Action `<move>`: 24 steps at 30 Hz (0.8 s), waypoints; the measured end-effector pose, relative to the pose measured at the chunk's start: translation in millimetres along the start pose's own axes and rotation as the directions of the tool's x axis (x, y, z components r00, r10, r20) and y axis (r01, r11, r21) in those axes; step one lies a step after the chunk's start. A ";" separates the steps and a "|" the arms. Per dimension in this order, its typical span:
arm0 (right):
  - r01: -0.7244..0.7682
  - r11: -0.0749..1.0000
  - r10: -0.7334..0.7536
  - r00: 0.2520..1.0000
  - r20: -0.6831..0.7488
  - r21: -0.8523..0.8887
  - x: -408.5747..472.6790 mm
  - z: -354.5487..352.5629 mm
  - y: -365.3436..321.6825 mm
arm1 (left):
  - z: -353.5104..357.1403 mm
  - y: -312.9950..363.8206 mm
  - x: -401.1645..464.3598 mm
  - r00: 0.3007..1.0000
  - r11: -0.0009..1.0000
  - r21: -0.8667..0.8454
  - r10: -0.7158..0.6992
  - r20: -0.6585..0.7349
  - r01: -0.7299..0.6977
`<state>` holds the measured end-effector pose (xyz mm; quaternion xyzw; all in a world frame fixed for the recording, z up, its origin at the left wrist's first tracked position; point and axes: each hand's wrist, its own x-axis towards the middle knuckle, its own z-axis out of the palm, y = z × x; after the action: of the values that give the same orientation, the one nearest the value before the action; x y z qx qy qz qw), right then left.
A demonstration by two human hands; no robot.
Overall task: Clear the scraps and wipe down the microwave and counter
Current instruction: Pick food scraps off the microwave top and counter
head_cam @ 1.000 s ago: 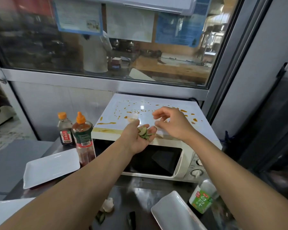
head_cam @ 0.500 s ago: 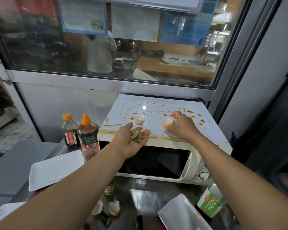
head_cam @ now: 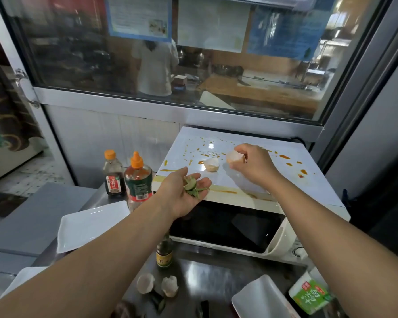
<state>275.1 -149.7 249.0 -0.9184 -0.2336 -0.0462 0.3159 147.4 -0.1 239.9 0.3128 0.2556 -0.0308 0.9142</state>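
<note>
Nearest, on the steel bench (head_cam: pixel 216 271): two broken eggshell halves (head_cam: pixel 157 286) beside dark leaf bits, a small dark bottle (head_cam: pixel 164 252) just behind, white trays (head_cam: pixel 90 224) to either side. Further back, left hand (head_cam: pixel 182 195) palm up at the microwave's front edge, fingers loosely cupped around green vegetable scraps (head_cam: pixel 192 187). Right hand (head_cam: pixel 253 165) above the microwave (head_cam: pixel 239 203) top, fingertips pinching a piece of eggshell (head_cam: pixel 233 157). Another shell piece (head_cam: pixel 211 164) resting on the lid among orange sauce streaks (head_cam: pixel 283 157), just left of the pinched one. Beyond, two sauce bottles (head_cam: pixel 126 175) against the wall. Shell probably light, stiff, brittle: best taken by the rim with a gentle pinch, never squeezed. Greens likely soft, limp and damp, prone to slipping from a tilted palm. Sauce likely sticky, wanting a wet cloth.
</note>
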 end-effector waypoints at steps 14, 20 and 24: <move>-0.008 0.999 0.004 0.996 0.092 0.039 7.3 45.0 -28.1 | -35.1 18.2 -7.4 0.998 1.000 0.010 0.029 -0.059 -0.029; -0.009 1.000 0.008 0.997 0.083 0.000 3.4 49.2 -33.7 | -44.6 13.8 -12.5 0.999 1.000 -0.017 0.007 -0.050 -0.008; -0.017 1.000 0.017 0.999 0.048 0.014 -1.5 49.2 -36.2 | -51.3 12.0 -16.8 0.999 1.000 0.017 0.002 -0.045 -0.002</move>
<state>254.2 -95.7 229.7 -0.9189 -0.2336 -0.0197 0.3174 112.4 37.9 220.2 0.3216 0.2753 -0.0251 0.9056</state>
